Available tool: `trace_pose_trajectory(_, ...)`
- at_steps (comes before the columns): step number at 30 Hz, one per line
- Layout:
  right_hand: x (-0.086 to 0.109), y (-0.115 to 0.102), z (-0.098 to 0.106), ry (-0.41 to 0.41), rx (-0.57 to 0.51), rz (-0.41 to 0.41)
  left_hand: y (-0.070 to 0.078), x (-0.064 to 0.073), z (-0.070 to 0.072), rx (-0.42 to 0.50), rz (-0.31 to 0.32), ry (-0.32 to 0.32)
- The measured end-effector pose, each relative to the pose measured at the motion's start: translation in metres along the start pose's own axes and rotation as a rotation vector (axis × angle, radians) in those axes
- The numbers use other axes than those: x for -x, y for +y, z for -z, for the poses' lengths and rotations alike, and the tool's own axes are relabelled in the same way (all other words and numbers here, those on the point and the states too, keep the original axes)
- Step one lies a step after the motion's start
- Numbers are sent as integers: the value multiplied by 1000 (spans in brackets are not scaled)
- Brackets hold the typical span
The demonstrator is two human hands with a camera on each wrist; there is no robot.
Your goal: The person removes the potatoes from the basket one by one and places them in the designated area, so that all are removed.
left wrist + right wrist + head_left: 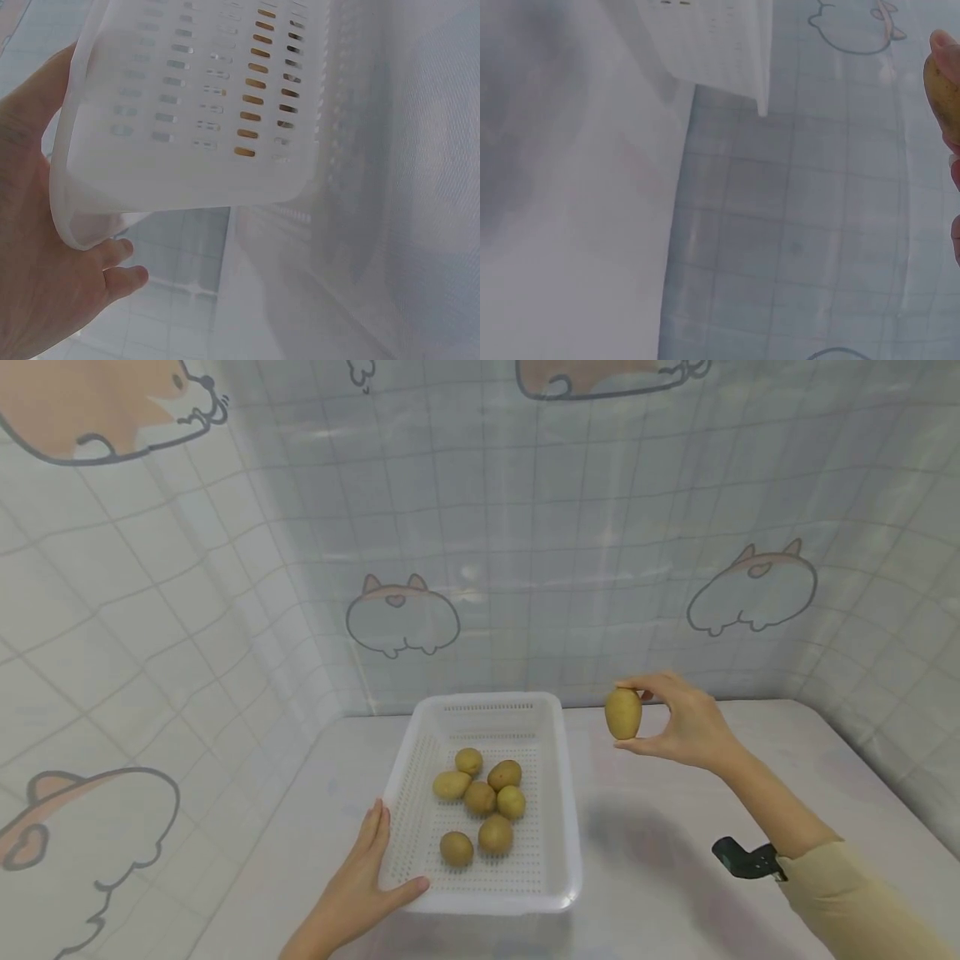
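Note:
A yellow-brown potato (623,714) is pinched between the thumb and fingertips of my right hand (678,722), held up to the right of a white plastic basket (568,827). Part of this potato (943,97) shows at the right edge of the right wrist view. Several more potatoes (480,798) lie on the basket's perforated floor. My left hand (360,881) rests against the basket's near left corner, thumb by the near rim and fingers along the left side. The left wrist view has this hand (45,247) at the rim, beside the slotted wall (187,150).
The basket stands on a white tabletop (637,877). Behind and at both sides hang grid-patterned sheets (525,568) with cartoon dog drawings. A small dark device (750,860) sits by the right sleeve (847,885).

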State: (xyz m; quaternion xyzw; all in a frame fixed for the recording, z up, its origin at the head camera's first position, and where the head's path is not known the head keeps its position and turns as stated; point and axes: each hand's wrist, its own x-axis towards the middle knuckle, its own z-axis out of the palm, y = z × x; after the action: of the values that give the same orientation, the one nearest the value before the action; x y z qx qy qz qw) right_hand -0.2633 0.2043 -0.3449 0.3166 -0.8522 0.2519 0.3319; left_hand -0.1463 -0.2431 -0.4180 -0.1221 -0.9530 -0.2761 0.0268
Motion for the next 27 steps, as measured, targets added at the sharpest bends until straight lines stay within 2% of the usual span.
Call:
trace_pose_trajectory(12,17,13,5,7,34,-58,-1,1,-1,-2,1,6)
trace_pose_trajectory(18,23,21,1,3,55,-68,-1,2,-3,13,14,-3)
trace_pose_trajectory(27,37,30,-9,-39,53,-144,0,1,-1,2,9,-9)
